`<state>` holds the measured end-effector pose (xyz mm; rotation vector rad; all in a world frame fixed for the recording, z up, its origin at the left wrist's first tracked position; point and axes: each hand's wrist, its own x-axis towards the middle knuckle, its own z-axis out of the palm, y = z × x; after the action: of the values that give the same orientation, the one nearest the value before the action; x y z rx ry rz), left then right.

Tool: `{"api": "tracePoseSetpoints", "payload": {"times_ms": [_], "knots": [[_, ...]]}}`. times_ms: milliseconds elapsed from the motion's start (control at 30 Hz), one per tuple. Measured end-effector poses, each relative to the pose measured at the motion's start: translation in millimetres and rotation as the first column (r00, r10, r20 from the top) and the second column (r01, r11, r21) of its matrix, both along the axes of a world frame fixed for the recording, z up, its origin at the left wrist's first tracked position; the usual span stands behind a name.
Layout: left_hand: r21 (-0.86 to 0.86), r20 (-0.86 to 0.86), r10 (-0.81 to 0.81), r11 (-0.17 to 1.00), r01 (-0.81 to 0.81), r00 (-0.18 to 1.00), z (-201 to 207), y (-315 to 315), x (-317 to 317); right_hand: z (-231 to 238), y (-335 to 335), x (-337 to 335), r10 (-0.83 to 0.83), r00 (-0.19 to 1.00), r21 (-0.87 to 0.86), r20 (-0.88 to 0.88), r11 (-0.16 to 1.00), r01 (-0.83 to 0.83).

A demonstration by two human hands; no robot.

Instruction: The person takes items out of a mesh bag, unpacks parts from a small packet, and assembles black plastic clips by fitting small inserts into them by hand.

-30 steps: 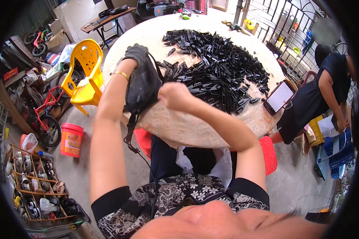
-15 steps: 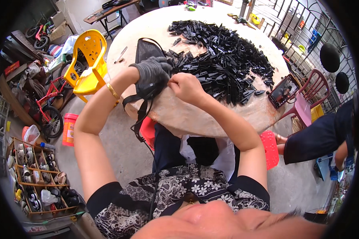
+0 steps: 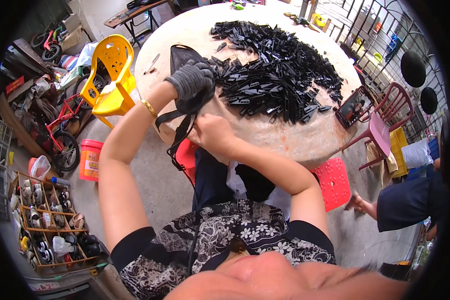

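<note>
A black mesh bag [image 3: 180, 54] with dark straps [image 3: 181, 131] lies at the left front of the round table [image 3: 285, 142]. My left hand [image 3: 191, 80], in a grey glove, rests on the bag's middle, fingers curled on it and hiding part of it. Close to the table's edge, below the bag, is my bare right hand [image 3: 214, 132]. Its fingers are closed beside the straps, and what they hold is hidden. A large heap of small flat black plastic pieces [image 3: 280, 75] spreads to the right of and beyond both hands.
A phone-like screen [image 3: 354, 107] stands at the table's right edge, near a maroon chair [image 3: 380, 132]. Red stool [image 3: 333, 185], yellow chair [image 3: 110, 75] and red bucket [image 3: 90, 160] surround the table. A shoe rack [image 3: 50, 220] stands lower left. Another person's leg [image 3: 402, 205] shows at right.
My right hand has drawn back from beside the glove toward the table's near edge. My gloved fingers have curled more. The other person at right has shifted.
</note>
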<state>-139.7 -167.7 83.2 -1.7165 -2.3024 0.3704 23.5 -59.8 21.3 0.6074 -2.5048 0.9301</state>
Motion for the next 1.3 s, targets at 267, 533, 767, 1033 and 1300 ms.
{"api": "tracePoseSetpoints", "payload": {"times_ms": [267, 533, 767, 1033, 1300], "knots": [[0.067, -0.056, 0.049, 0.997, -0.045, 0.997, -21.2, -0.2, 4.3, -20.3, -13.0, 8.7, -0.037, 0.998, 0.043, 0.053, 0.998, 0.034], [0.251, 0.026, -0.052, 0.967, 0.044, 0.998, -16.4, -11.8, -14.2, -14.4, -4.9, 14.2, -0.115, 0.993, -0.075, -0.013, 0.991, 0.114], [0.207, -0.074, 0.079, 0.976, -0.062, 0.994, -3.3, 14.5, 23.3, -27.8, 10.1, 15.6, -0.101, 0.99, -0.086, 0.096, 0.99, 0.109], [-0.201, -0.063, -0.095, 0.976, 0.081, 0.993, 2.9, 0.2, 52.1, -7.8, 28.1, 4.4, -0.094, 0.995, -0.219, -0.046, 0.972, 0.082], [-0.126, -0.031, -0.064, 0.99, 0.06, 0.997, -16.5, -7.0, 33.0, -25.5, 3.9, 15.8, -0.07, 0.995, -0.099, 0.074, 0.992, 0.077]]}}
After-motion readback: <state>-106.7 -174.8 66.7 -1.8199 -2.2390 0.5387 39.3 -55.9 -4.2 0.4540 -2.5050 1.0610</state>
